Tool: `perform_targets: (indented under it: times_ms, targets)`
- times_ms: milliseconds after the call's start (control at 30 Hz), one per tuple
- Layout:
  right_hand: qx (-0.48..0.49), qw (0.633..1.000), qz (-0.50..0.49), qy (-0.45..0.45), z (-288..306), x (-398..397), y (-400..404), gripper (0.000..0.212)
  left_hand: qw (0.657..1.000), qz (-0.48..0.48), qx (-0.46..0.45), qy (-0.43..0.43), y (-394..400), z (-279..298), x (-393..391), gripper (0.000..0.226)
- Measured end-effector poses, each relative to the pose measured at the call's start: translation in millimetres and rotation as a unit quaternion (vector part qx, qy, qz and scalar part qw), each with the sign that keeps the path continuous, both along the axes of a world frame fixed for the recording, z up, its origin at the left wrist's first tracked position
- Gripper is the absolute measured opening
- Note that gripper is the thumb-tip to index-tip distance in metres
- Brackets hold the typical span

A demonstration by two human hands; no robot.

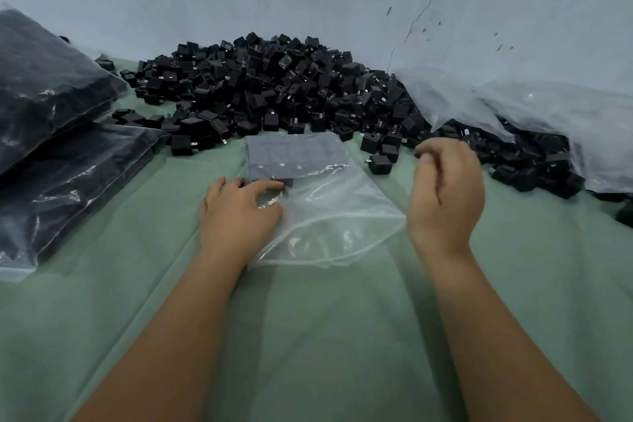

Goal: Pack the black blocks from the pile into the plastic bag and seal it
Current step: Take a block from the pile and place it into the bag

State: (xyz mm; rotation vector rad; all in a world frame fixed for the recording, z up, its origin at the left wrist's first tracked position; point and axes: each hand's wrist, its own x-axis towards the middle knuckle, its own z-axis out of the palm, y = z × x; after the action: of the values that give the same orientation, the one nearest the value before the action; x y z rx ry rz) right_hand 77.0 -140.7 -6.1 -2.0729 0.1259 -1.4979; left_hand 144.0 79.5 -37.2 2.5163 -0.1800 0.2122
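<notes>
A big pile of black blocks point(274, 86) lies against the wall at the back. In front of it a clear plastic bag point(329, 216) lies flat on the green cloth, its far end filled with a neat layer of black blocks point(294, 156). My left hand point(239, 212) rests on the bag's left side, fingers spread and touching the nearest row of blocks inside. My right hand point(445, 188) hovers above the bag's right edge with loosely curled fingers, holding nothing that I can see. A single block point(380, 164) lies just beyond the bag on the right.
Two filled, sealed bags of blocks point(58, 134) are stacked at the left. A large crumpled plastic sheet point(534, 113) covers part of the pile at the right. Green cloth point(325, 336) covers the surface in front of me.
</notes>
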Motion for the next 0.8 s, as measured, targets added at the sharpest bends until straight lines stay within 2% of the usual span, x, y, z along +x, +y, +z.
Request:
perform_targets:
  times_ms: [67, 133, 167, 233, 300, 367, 433, 467, 500, 567, 633, 700, 800]
  targets:
    - [0.061, 0.989, -0.048, 0.126, -13, 5, -31, 0.037, 0.995, -0.016, -0.077, -0.057, -1, 4, -2, 0.029]
    - [0.092, 0.946, -0.078, 0.301, -24, 9, -49, 0.057, 0.965, -0.072, -0.219, -0.121, -1, 8, -9, 0.021]
    - [0.098, 0.917, -0.092, 0.376, -28, 11, -52, 0.063, 0.947, -0.111, -0.274, -0.128, -3, 10, -14, 0.018]
    - [0.044, 0.879, -0.091, 0.465, -33, 15, -52, 0.063, 0.933, -0.177, -0.297, -0.096, -5, 11, -22, 0.017]
    - [-0.005, 0.883, -0.065, 0.464, -36, 18, -50, 0.055, 0.942, -0.22, -0.25, -0.036, -6, 8, -24, 0.019]
    - [0.029, 0.924, -0.052, 0.378, -36, 19, -48, 0.042, 0.951, -0.244, -0.188, 0.023, -7, 6, -22, 0.024]
    - [0.082, 0.953, -0.064, 0.286, -35, 18, -47, 0.037, 0.961, -0.252, -0.112, 0.024, -8, 5, -21, 0.042]
    - [0.089, 0.956, -0.065, 0.271, -34, 19, -47, 0.041, 0.963, -0.252, -0.087, 0.02, -8, 6, -20, 0.049]
    - [0.086, 0.952, -0.06, 0.289, -33, 19, -48, 0.048, 0.964, -0.254, -0.075, 0.018, -8, 7, -20, 0.053]
    - [0.062, 0.918, -0.039, 0.391, -32, 20, -49, 0.065, 0.963, -0.261, -0.069, 0.015, -8, 7, -20, 0.06]
    - [0.014, 0.884, -0.032, 0.467, -33, 22, -51, 0.069, 0.961, -0.266, -0.07, 0.016, -8, 5, -20, 0.064]
    - [0.005, 0.902, -0.037, 0.431, -36, 24, -51, 0.057, 0.961, -0.264, -0.08, 0.021, -8, 4, -19, 0.066]
    - [0.076, 0.941, -0.037, 0.327, -36, 21, -47, 0.03, 0.961, -0.261, -0.083, 0.031, -8, 3, -18, 0.075]
